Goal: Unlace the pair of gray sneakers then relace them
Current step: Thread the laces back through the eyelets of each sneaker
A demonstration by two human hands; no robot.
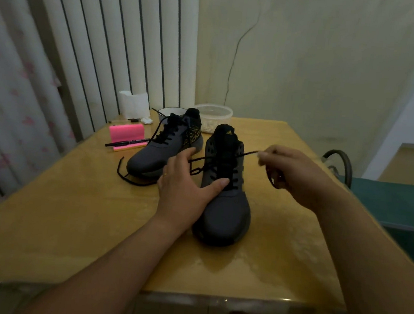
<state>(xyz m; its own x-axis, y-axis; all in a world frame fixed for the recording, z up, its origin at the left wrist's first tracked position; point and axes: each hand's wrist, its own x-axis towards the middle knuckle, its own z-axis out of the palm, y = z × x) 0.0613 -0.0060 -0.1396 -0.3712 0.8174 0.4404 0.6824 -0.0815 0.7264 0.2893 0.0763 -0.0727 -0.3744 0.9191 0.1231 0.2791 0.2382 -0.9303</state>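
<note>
Pink block, pen beside far sneaker.

Lace in right hand, left hand on sneaker

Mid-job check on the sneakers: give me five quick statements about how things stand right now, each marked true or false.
1. The right hand pinches the black lace of the near sneaker. True.
2. The left hand is lifted clear of both shoes. False: it rests on the near sneaker, thumb across its front.
3. The far sneaker lies on its side. False: it stands on its sole.
4. A loose lace end from the far sneaker trails on the table. True.
5. The pen lies right of the near sneaker. False: it lies to the left, by the pink block.
</note>
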